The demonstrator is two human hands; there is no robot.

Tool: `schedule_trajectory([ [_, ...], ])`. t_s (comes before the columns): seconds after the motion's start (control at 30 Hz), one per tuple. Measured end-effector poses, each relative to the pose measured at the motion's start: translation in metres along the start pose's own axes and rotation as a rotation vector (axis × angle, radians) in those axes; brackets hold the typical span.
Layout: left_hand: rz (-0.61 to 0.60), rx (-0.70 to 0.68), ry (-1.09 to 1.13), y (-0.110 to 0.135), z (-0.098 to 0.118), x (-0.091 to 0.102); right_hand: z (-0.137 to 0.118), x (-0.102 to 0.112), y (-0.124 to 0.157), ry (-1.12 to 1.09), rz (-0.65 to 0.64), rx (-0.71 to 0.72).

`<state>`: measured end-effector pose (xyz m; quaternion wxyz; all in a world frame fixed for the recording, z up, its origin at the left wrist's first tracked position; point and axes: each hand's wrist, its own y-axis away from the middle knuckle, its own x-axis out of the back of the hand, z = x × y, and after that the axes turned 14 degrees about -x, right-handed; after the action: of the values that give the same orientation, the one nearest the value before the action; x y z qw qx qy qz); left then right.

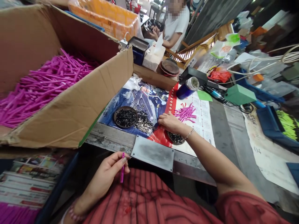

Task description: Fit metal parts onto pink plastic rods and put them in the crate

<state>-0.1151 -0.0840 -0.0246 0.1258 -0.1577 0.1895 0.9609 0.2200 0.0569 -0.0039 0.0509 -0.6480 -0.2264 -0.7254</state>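
- The left hand (105, 177) pinches a thin magenta plastic stick (122, 168) upright between thumb and fingertips, low over the lap and clear of the table.
- The right hand (170, 122) lies palm down on the tabletop, fingers curled. Whether it has hold of anything is hidden.
- Its fingertips are just beside a heap of small silver metal pieces (143, 123).
- A round dark dish of black pins (125, 117) sits beyond that heap, and a second dish (176, 138) lies partly under the right hand.
- Loose magenta sticks (185, 112) lie on a wall calendar (201, 124), near the right hand.
- The calendar's red band bears gold Chinese characters, too small to read.
- A cardboard box (70, 115) to the left holds a large pile of magenta sticks (44, 90). No brand shows.
- Farther off, a person in a white T-shirt (175, 28) sits working.
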Motion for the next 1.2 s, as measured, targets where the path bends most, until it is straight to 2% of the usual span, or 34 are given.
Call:
schedule_trajectory([
  [0.17, -0.078, -0.022, -0.009, -0.004, -0.006, 0.002, 0.002, -0.001, -0.008, -0.110, -0.017, -0.041],
  [0.27, -0.128, -0.026, 0.007, -0.007, -0.004, -0.005, 0.000, 0.006, -0.004, -0.221, -0.006, -0.062],
  [0.33, -0.144, -0.052, 0.011, -0.009, 0.000, -0.014, -0.011, 0.012, 0.005, -0.304, 0.023, -0.071],
  [0.4, -0.147, -0.109, 0.009, -0.013, 0.005, -0.024, -0.032, 0.016, 0.018, -0.552, 0.089, -0.093],
  [0.47, -0.133, -0.159, 0.002, -0.017, 0.009, -0.034, -0.061, 0.015, 0.033, -1.068, 0.170, -0.146],
  [0.53, -0.120, -0.174, -0.004, -0.021, 0.010, -0.043, -0.095, 0.010, 0.048, -1.508, 0.185, -0.224],
  [0.63, -0.119, -0.203, -0.049, -0.026, 0.009, -0.051, -0.137, -0.003, 0.064, -1.822, 0.167, -0.381],
  [0.73, -0.095, -0.293, -0.185, -0.026, 0.006, -0.055, -0.161, -0.015, 0.072, -1.949, 0.183, -0.498],
  [0.83, -0.053, -0.423, -0.391, -0.023, 0.002, -0.057, -0.170, -0.021, 0.075, -2.002, 0.212, -0.549],
  [0.97, -0.039, -0.749, -0.689, -0.022, -0.003, -0.056, -0.177, -0.018, 0.077, -2.171, 0.211, -0.550],
  [1.07, -0.028, -0.970, -0.826, -0.024, -0.007, -0.053, -0.185, -0.011, 0.077, -2.295, 0.170, -0.569],
  [1.13, -0.023, -1.045, -0.876, -0.026, -0.008, -0.051, -0.189, -0.010, 0.078, -2.329, 0.147, -0.590],
  [1.2, -0.035, -1.058, -0.899, -0.027, -0.008, -0.050, -0.192, -0.012, 0.079, -2.335, 0.136, -0.587],
])
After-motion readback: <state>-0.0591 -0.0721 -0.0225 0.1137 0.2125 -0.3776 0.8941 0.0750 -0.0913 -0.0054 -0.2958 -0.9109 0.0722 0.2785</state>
